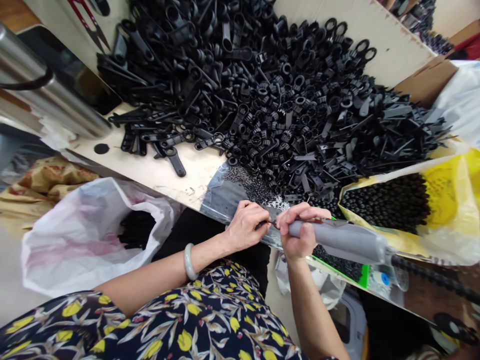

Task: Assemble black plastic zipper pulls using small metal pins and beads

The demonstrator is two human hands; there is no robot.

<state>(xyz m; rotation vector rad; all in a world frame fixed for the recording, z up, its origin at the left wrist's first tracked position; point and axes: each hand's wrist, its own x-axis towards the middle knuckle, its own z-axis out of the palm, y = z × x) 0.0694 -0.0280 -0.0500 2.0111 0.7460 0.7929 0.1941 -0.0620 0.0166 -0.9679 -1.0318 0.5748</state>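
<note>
The right hand [300,231] has its fingers clamped around a grey power tool [339,241], with the tool's tip directed toward the left hand [247,226]. The left fingers [255,212] are pinched together on a small black plastic part [270,224] at the tool's tip, just past the front edge of the surface. The fingers partly hide this part, so its exact shape cannot be confirmed.

**Hazards:** The left fingers are very near the tool's tip, so a slip of the tool could injure them. A loosened pinch could drop the part into the containers below. The tool's black cord [431,275] could snag and drag the tool off line. Pieces at the heap's near edge could slide off the surface.

**Surface and room:** The pale board surface [161,177] carries a large heap of black plastic parts [273,100]. Red-handled snips [88,22] lie beyond it, and a steel cylinder [41,85] stands at the left. To the right, a yellow-lined sack [386,202] holds black pieces. A white plastic bag [90,240] at the left holds dark pieces.
</note>
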